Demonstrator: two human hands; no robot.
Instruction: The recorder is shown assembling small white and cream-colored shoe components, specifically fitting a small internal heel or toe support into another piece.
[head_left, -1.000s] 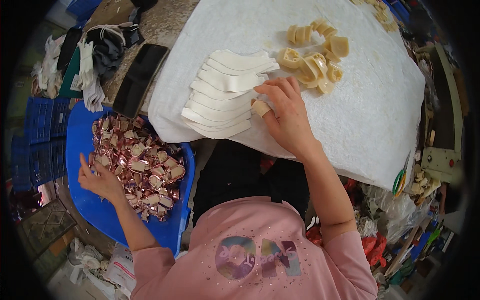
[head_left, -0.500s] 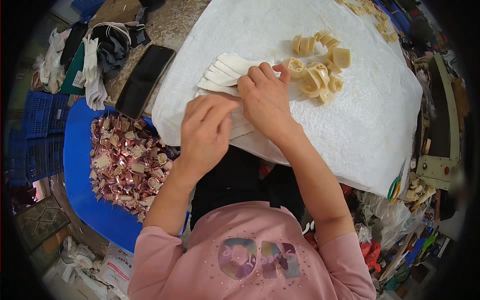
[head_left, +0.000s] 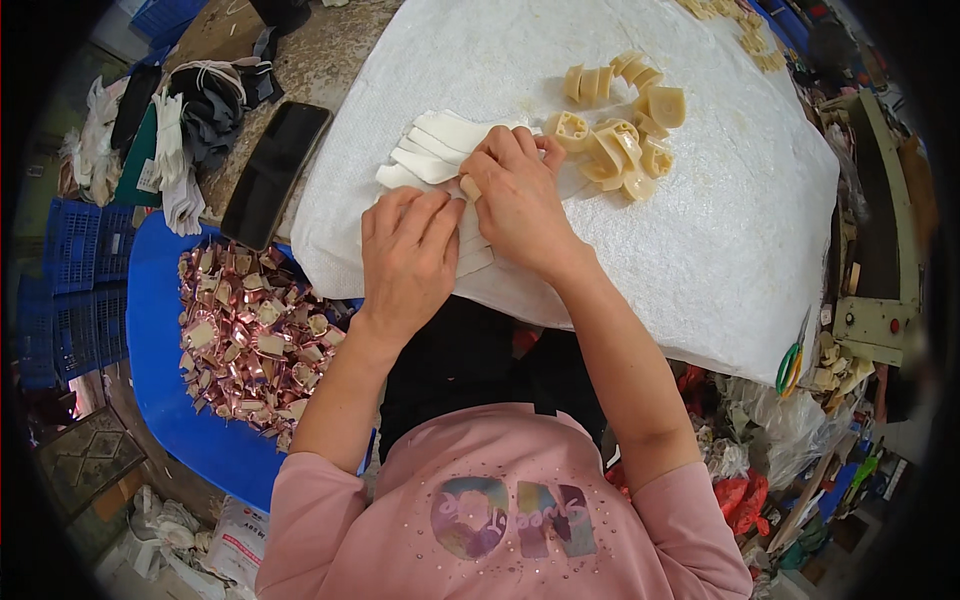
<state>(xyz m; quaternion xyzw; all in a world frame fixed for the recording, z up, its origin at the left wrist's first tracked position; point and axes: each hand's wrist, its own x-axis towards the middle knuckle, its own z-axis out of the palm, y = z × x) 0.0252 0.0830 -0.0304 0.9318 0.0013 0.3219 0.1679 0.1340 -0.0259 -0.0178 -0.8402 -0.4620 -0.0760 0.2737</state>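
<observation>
White strips [head_left: 430,145] lie fanned in overlapping layers on the white-covered table. My left hand [head_left: 410,250] rests over their near end, fingers bent down and close together; what lies under its fingertips is hidden. Close beside it, my right hand [head_left: 520,195] is closed above the strips with its fingers curled in. A small tan bit [head_left: 469,187] shows at its thumb side, but I cannot make out whether it is a held piece. Just beyond my right hand sits a cluster of glossy beige curved pieces [head_left: 612,150], some ring-like.
A blue tub [head_left: 160,350] at the left holds many shiny pink-and-beige pieces [head_left: 255,340]. A black phone [head_left: 275,175] and gloves [head_left: 175,160] lie at the table's left. Green-handled scissors [head_left: 789,370] hang at the right edge, near a machine [head_left: 875,320].
My left hand has moved slightly right and down onto the strips, and its fingers have straightened somewhat. My right hand has shifted a little left. The view has shifted slightly.
</observation>
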